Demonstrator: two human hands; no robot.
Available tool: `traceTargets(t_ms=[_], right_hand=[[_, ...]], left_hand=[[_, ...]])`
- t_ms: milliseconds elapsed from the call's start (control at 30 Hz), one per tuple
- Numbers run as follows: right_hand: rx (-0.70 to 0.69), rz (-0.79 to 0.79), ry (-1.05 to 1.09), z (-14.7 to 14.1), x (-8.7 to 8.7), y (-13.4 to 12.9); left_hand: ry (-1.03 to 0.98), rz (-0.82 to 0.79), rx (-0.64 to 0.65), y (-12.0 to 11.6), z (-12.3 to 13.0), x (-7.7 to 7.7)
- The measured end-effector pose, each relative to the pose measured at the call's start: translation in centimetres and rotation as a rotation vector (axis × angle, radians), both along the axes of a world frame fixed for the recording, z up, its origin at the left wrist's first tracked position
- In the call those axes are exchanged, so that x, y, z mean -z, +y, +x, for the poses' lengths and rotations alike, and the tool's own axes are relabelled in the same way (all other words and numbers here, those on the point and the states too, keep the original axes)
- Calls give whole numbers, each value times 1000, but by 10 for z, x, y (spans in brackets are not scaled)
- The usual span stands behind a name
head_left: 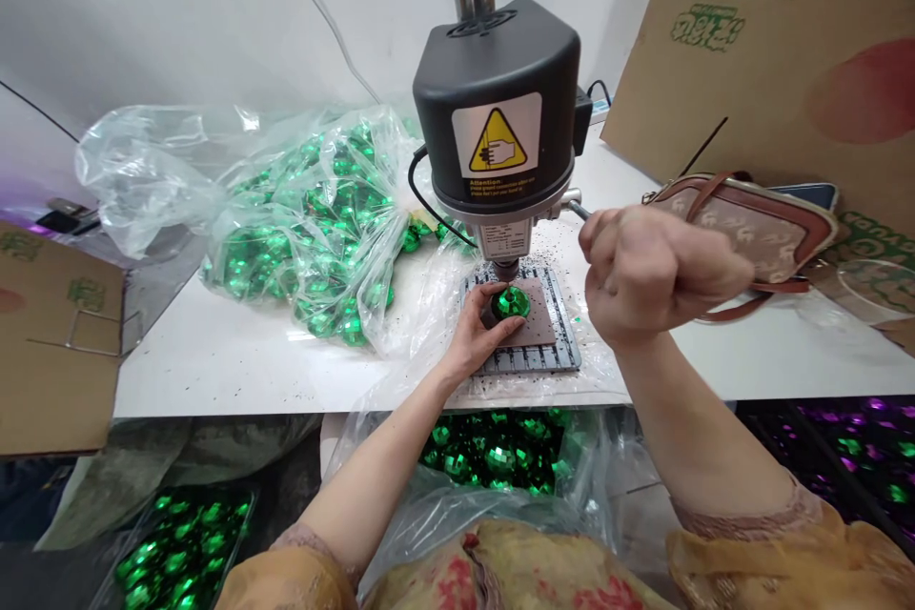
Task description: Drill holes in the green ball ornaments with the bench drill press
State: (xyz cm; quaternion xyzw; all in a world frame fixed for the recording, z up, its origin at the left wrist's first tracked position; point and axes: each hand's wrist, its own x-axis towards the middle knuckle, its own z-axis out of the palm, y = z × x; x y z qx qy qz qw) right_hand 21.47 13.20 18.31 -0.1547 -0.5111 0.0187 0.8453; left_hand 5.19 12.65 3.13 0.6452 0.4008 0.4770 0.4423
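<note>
Below the black drill head (497, 105), a shiny green faceted ball (513, 302) sits over a brown pad (541, 324) on the slotted metal base (529, 359). My left hand (480, 329) holds the ball from its left side, thumb in front and fingers behind. The drill's tip meets the top of the ball or hangs just above it; which one, I cannot tell. My right hand (647, 276) is closed around the lever (580, 210) at the drill's right side, slightly blurred.
A clear bag of green balls (315, 229) lies left on the white table (250, 372). A brown handbag (750, 219) and a large cardboard box (772, 48) stand right. Below the table edge are more green balls (500, 457) in plastic. Another box (57, 343) is far left.
</note>
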Motion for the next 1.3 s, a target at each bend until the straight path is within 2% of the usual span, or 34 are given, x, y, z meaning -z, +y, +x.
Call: traceTargets(t_ms=[133, 200, 267, 333, 400, 467, 600, 667, 767, 833, 900, 967, 1000, 1067, 1100, 1133, 1200, 1233, 1300], right_hand=[[-34, -148, 74, -5, -42, 4], [-98, -169, 59, -5, -57, 10], [-163, -175, 61, -3, -65, 15], [-202, -177, 57, 0, -66, 18], [-202, -187, 41, 2, -66, 19], [-173, -183, 28, 2, -64, 18], [-132, -216, 21, 1, -63, 15], [-128, -232, 30, 0, -63, 15], [-132, -212, 46, -1, -63, 16], [-130, -212, 40, -1, -62, 16], [-120, -210, 27, -1, -62, 16], [-110, -210, 31, 0, -61, 16], [-111, -207, 33, 0, -61, 15], [-125, -214, 30, 0, -61, 15], [-131, -217, 29, 0, -61, 15], [-132, -213, 29, 1, -60, 15], [-129, -202, 24, 1, -60, 15], [-126, -196, 25, 1, -60, 15], [-120, -193, 32, 1, -60, 15]], left_hand=[[-23, -32, 5, -2, 3, -8], [-26, -24, -61, -5, 3, -12], [-23, -19, -171, -10, 1, -14], [-47, -34, -267, -17, -4, -15], [-142, -96, -300, -25, -11, -18], [-325, -227, -279, -32, -19, -24], [-689, -620, -207, -43, -31, -42], [-761, -751, -188, -52, -35, -49], [-722, -775, -116, -71, -46, -53], [-566, -726, -6, -88, -60, -52], [-219, -639, 200, -106, -79, -49], [325, -475, 409, -124, -98, -41], [625, -379, 470, -133, -106, -36], [1135, -211, 486, -152, -119, -20], [1309, -155, 470, -160, -124, -11], [1427, -116, 463, -168, -127, -4], [1516, -43, 490, -177, -128, 3], [1502, -7, 514, -178, -128, 1], [1382, 42, 579, -168, -123, -15]])
